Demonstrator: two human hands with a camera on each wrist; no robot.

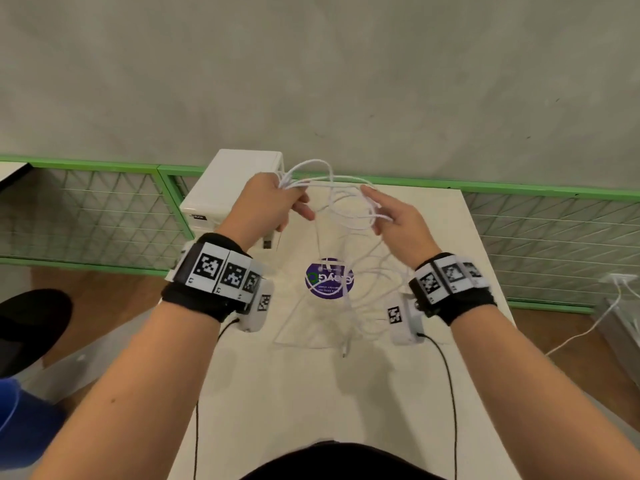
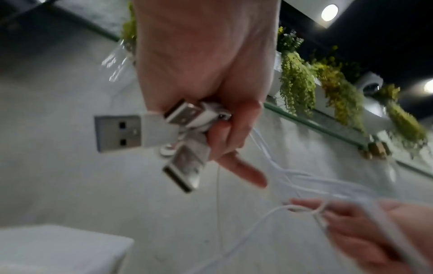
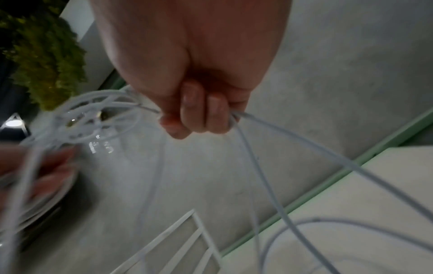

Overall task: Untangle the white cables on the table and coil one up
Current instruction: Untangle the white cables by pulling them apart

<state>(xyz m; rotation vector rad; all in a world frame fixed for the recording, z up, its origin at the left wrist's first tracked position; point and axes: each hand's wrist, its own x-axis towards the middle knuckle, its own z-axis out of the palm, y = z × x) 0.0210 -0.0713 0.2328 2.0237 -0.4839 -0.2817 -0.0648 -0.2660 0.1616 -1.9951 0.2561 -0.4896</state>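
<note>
Both hands are raised above the white table (image 1: 277,393) with the tangled white cables (image 1: 346,216) strung between them. My left hand (image 1: 294,202) grips a bunch of strands; in the left wrist view its curled fingers (image 2: 225,129) hold three USB plugs (image 2: 121,133), one finger sticking out straight. My right hand (image 1: 377,216) pinches strands on the right; in the right wrist view its fingers (image 3: 199,118) curl round cable (image 3: 346,162). Loose loops hang down to the table, where a connector end (image 1: 344,351) lies.
A white box (image 1: 239,188) stands at the table's far left corner, just beyond my left hand. A purple round sticker (image 1: 329,278) marks the tabletop under the cables. A green-framed mesh fence (image 1: 554,230) runs behind the table. Black wrist-camera leads (image 1: 446,375) trail across the near edge.
</note>
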